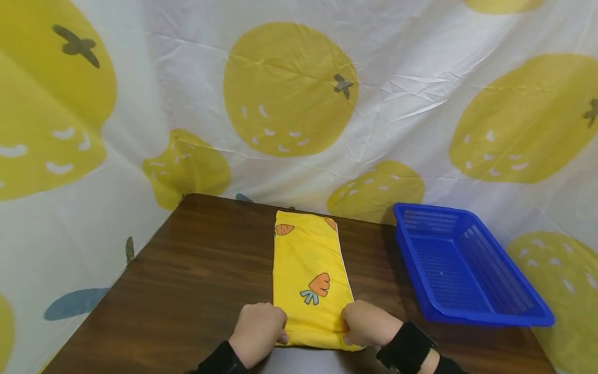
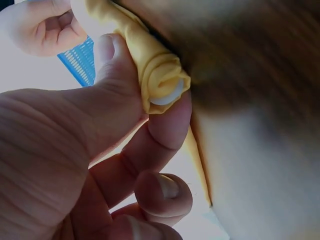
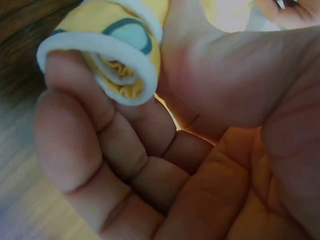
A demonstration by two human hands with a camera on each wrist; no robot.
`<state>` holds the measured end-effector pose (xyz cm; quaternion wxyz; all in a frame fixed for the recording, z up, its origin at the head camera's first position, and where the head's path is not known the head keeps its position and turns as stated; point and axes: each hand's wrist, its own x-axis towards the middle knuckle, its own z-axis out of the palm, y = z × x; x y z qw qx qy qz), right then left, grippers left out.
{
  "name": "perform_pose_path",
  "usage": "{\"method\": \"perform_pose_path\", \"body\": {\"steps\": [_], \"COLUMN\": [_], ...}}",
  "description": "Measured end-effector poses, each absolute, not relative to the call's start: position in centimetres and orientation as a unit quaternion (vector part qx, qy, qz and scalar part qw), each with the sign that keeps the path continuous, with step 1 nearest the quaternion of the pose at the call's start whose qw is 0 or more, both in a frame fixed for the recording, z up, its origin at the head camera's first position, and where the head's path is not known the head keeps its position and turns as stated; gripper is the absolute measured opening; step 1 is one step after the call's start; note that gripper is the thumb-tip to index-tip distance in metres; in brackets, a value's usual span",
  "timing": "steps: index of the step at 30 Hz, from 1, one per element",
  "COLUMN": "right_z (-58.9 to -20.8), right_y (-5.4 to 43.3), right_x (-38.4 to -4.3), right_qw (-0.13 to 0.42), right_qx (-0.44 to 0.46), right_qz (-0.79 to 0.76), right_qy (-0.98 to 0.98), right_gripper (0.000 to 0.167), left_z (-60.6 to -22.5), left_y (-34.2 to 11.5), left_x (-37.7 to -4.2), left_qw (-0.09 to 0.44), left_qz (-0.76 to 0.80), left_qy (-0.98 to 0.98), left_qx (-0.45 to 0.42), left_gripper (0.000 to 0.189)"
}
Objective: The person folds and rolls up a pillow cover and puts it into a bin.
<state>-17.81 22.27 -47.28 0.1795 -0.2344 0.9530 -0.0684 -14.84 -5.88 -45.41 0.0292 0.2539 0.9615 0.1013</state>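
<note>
A yellow cloth (image 1: 306, 259) printed with carrots lies as a long folded strip on the wooden table, a pale edge along its right side. Its near end is rolled up. My left hand (image 1: 259, 328) pinches the left end of the roll; in the left wrist view the spiral of the rolled cloth (image 2: 162, 82) shows between thumb and index finger. The right hand (image 1: 371, 323) grips the other end. Up close in the right wrist view, the white-edged layers of the cloth (image 3: 100, 45) curl over the fingers, and the thumb lies against the roll.
A blue perforated plastic basket (image 1: 460, 265) stands on the right side of the dark wooden table (image 1: 215, 249). Behind and to the left hangs a white curtain (image 1: 187, 88) with large yellow fruit prints. A pale grey patch (image 1: 303, 361) shows at the near edge, below the roll.
</note>
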Motion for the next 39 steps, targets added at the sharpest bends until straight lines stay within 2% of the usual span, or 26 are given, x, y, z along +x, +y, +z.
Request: {"method": "perform_pose_path", "body": {"steps": [4, 10, 17, 21, 26, 30, 36, 39], "right_z": [-43.7, -43.3, -43.9, -43.9, -43.9, -43.7, -44.0, -44.4], "right_y": [21.6, 22.4, 23.2, 22.7, 21.8, 21.4, 21.0, 20.7], "right_x": [-16.2, -16.5, -16.5, -16.4, -15.9, -15.4, -13.9, -13.2], "right_qw": [0.2, 0.208, 0.199, 0.193, 0.181, 0.156, 0.066, 0.041], "right_qx": [-0.188, -0.184, -0.191, -0.184, -0.174, -0.175, -0.198, -0.203], "right_qz": [-0.16, -0.214, -0.248, -0.241, -0.218, -0.193, -0.146, -0.133], "right_qy": [0.948, 0.937, 0.929, 0.933, 0.943, 0.953, 0.967, 0.969], "right_gripper": [0.021, 0.021, 0.026, 0.027, 0.029, 0.028, 0.023, 0.019], "left_z": [-45.6, -45.6, -45.4, -45.2, -45.1, -45.1, -45.1, -45.2], "left_y": [-6.2, -6.9, -6.8, -6.5, -6.1, -6.0, -6.0, -6.0], "left_x": [-15.1, -15.3, -14.8, -14.5, -14.1, -13.8, -13.8, -13.7], "left_qw": [0.061, 0.07, 0.007, -0.009, -0.037, -0.061, -0.058, -0.056], "left_qz": [0.122, 0.162, 0.145, 0.135, 0.11, 0.098, 0.086, 0.086], "left_qy": [0.958, 0.951, 0.945, 0.938, 0.937, 0.935, 0.93, 0.929], "left_qx": [0.251, 0.254, 0.294, 0.318, 0.33, 0.337, 0.352, 0.355], "left_gripper": [0.04, 0.035, 0.03, 0.025, 0.033, 0.041, 0.043, 0.043]}}
